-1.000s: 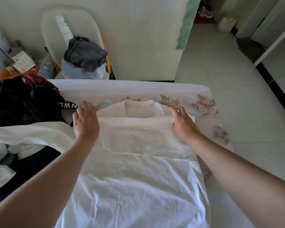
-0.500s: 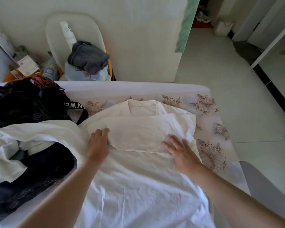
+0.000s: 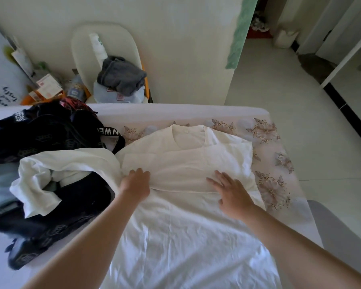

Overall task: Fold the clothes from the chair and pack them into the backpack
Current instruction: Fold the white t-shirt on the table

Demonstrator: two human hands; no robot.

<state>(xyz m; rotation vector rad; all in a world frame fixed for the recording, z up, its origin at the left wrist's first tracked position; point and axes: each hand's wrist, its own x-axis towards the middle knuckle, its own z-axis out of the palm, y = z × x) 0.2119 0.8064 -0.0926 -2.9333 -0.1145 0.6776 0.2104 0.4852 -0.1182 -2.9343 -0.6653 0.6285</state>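
A white T-shirt [image 3: 188,226] lies flat on the table, collar away from me, with its sleeves folded across the chest. My left hand [image 3: 136,183] presses flat on the folded sleeve's left end. My right hand [image 3: 231,192] lies flat with spread fingers on the sleeve's right part. A black patterned backpack [image 3: 44,134] sits at the table's far left. Against the wall stands a white chair [image 3: 104,51] holding a grey garment [image 3: 121,77] on top of a pale blue one [image 3: 117,95].
The table [image 3: 275,147] has a floral cloth, and its right edge drops to a tiled floor. Another white garment [image 3: 56,170] and dark patterned clothing [image 3: 56,222] are heaped at my left. A grey chair back [image 3: 338,232] shows at lower right. Boxes and bottles crowd the far left corner.
Both hands slid from the shoulders near the collar toward me, down to the lower edge of the folded sleeves, smoothing the cloth. The camera also moved slightly back.
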